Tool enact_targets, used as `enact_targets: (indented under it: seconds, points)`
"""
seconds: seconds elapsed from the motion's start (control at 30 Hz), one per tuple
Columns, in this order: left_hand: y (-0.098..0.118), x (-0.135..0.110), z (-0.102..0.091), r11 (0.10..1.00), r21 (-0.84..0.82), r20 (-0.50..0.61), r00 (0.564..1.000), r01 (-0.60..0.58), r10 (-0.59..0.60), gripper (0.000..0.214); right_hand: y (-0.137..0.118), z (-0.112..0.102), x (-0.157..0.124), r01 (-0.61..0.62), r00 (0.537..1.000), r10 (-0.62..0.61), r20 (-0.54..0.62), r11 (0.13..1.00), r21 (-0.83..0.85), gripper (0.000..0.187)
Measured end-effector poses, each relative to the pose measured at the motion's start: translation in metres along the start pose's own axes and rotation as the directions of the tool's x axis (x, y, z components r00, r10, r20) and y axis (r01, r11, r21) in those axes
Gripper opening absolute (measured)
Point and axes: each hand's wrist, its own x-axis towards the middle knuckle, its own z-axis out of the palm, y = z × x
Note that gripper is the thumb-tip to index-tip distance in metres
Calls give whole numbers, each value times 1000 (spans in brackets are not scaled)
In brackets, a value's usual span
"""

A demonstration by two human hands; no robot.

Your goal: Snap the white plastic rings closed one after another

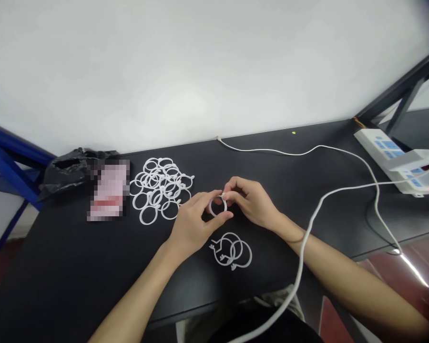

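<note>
Between my two hands a white plastic ring clip is held just above the black table. My left hand grips its left side, with the thumb below and the fingers above. At the ring's upper right, where its small catch sits, my right hand pinches it with thumb and fingertips. Whether the catch is fastened is too small to tell. Nearer my body, several similar ring clips lie overlapping, at least one with its ends apart. To the left of my hands spreads a pile of white ring clips with small tabs.
A black plastic bag and a blurred pink packet lie left of the pile. A white cable loops over my right forearm. At the right stands a white power strip. A white wall backs the black table.
</note>
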Motion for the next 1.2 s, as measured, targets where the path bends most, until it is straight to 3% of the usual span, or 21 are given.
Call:
enact_targets:
  seconds: [0.13, 0.37, 0.6, 0.83, 1.2]
  points:
    - [-3, -3, 5, 979, 131, -79, 983, -155, 166, 40, -3, 1, 0, 19, 1000, -20, -9, 998, -65, 17]
    - [-5, -3, 7, 929, 276, -124, 949, -248, 291, 29, -5, 4, -1, 16, 999, -22, -31, 980, -200, 20]
    - [-6, 0, 6, 840, 445, -140, 902, -312, 409, 18, -4, 12, -3, -98, 995, 97, 15, 995, 22, 22]
    - [-5, 2, 1, 842, 451, -179, 894, -297, 411, 17, -8, 17, -4, -131, 991, 117, 71, 960, 245, 25]
    - [-5, 3, -4, 843, 452, -221, 878, -294, 424, 15, -9, 18, -7, -124, 990, 99, 98, 944, 305, 19]
